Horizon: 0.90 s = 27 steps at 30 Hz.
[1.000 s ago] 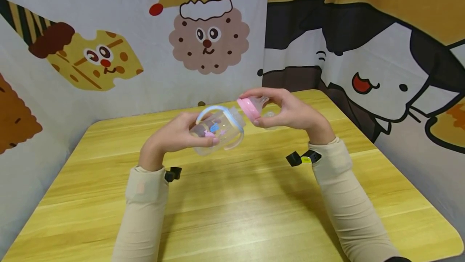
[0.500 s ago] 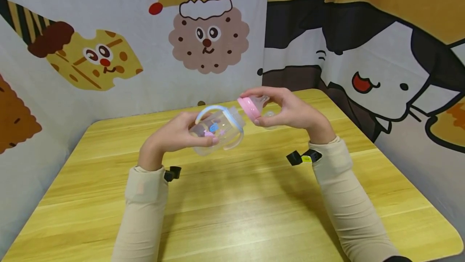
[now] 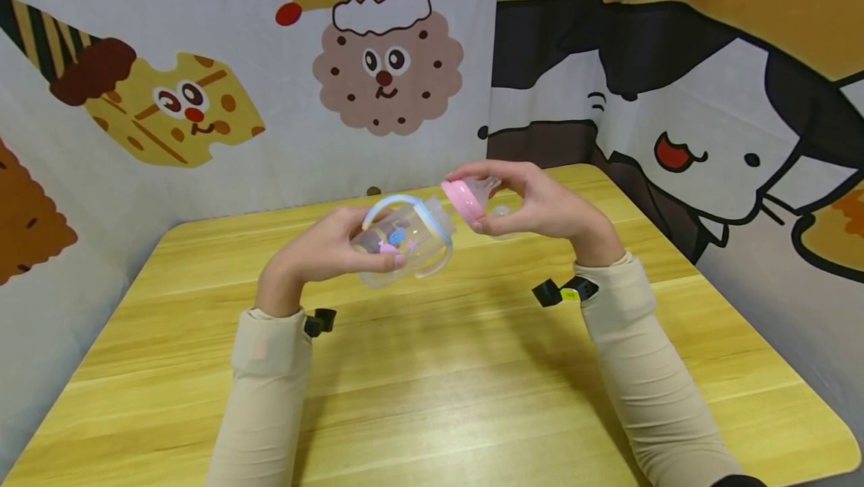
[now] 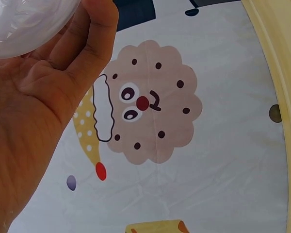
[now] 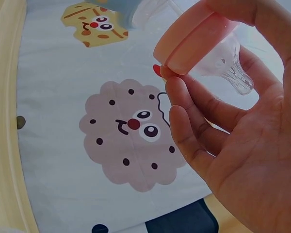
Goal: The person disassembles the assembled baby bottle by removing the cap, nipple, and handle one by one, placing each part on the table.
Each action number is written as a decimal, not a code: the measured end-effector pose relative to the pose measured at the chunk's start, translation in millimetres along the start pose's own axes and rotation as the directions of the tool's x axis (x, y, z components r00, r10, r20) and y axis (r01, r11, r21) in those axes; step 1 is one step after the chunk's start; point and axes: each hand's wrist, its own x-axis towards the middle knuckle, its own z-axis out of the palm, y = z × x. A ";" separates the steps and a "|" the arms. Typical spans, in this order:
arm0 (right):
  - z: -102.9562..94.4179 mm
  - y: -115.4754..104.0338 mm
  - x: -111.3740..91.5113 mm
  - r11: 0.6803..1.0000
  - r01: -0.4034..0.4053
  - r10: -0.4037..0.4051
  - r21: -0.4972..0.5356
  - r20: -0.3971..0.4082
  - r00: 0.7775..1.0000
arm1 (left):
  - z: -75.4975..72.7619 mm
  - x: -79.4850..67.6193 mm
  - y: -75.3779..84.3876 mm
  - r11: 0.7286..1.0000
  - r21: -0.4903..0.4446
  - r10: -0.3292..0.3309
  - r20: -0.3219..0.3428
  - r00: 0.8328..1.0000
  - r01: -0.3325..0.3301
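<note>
Hands (image 3: 331, 248) (image 3: 545, 205) around part-hidden bottle (image 3: 413, 239), pink cap (image 3: 463, 202)

Between the sleeves (image 3: 270, 397), wide room to pass lies over the worktop (image 3: 432, 412). Only a slim gap parts the bottle (image 3: 408, 239) from the pink ring (image 3: 463, 202). A clear object (image 3: 501, 211) obstructs just beyond the right hand (image 3: 543, 202); a curtain (image 3: 290, 164) closes the far edge.

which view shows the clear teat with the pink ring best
Right wrist: the clear, tapered teat appears large there, tip in plain sight. The head view shows it smaller, within the curl of the right hand; the left wrist view does not show it.
</note>
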 end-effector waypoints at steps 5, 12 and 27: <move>0.2 0.4 0.1 1.000 0.003 -0.003 0.002 0.004 1.000 | 0.1 -0.7 0.4 1.000 -0.002 0.004 -0.001 1.000 -0.004; 0.3 1.0 0.3 1.000 0.011 -0.011 0.005 0.002 1.000 | -0.4 -1.6 0.0 1.000 -0.021 0.017 0.003 1.000 -0.016; 0.0 2.3 -0.2 1.000 0.014 -0.014 -0.001 0.001 1.000 | -0.2 -0.5 -2.1 1.000 -0.030 0.005 0.003 1.000 -0.005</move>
